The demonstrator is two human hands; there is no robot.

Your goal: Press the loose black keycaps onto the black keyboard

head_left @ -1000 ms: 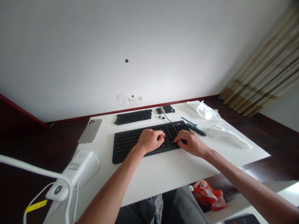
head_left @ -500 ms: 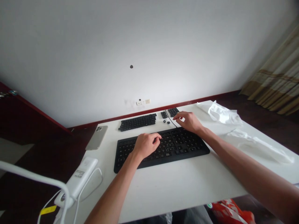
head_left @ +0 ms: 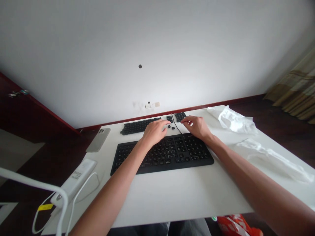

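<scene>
And there's the black keyboard [head_left: 180, 152], flat on the white desk [head_left: 177, 196], both forearms stretched towards its far edge. The left hand [head_left: 155, 131] hangs past that edge, thumb and forefinger apart, grasp released, two loose keys [head_left: 169, 126] just beside the fingertips! Over to the right hand [head_left: 196, 127]: fingers curled, tips near a small block of keys [head_left: 180, 116], and whether anything is pinched there, I cannot tell. The cable [head_left: 177, 127] runs between the hands, a longer key block [head_left: 134, 127] lies behind the left, and crumpled plastic [head_left: 233, 119] sits out right.
</scene>
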